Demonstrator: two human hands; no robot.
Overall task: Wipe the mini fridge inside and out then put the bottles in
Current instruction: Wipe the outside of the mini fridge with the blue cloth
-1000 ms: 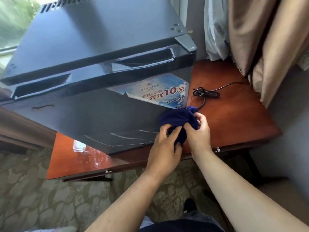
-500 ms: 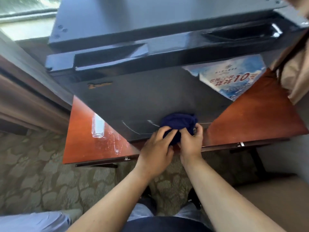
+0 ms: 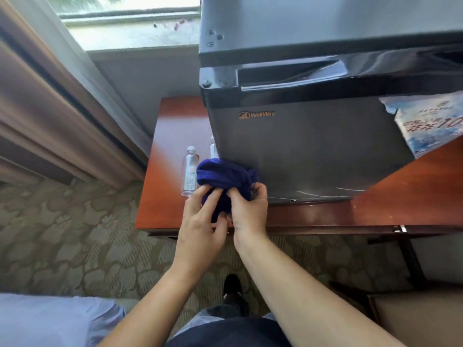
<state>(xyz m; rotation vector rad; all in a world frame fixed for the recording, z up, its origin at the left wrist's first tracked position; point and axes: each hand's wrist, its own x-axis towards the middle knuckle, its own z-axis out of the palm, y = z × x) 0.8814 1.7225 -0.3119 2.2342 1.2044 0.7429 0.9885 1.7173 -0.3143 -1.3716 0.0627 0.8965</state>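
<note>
Centre left on the tabletop [image 3: 160,201], a bottle [image 3: 189,171] upright, a second bottle [image 3: 212,148] half hidden behind the fridge [image 3: 313,151]. Just right, left hand [image 3: 200,221] and right hand [image 3: 249,209] side by side, fingers of both gripping a bunched blue cloth [image 3: 223,175] held at the door's lower left corner. Door closed, torn sticker [image 3: 431,126] at the frame's right edge.

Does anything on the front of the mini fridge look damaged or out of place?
Yes. The paper sticker at the door's right edge is torn and ragged along its left side. Pale streaks run low across the fridge door, right of the blue cloth. Scratches or wet marks, I cannot tell.
</note>
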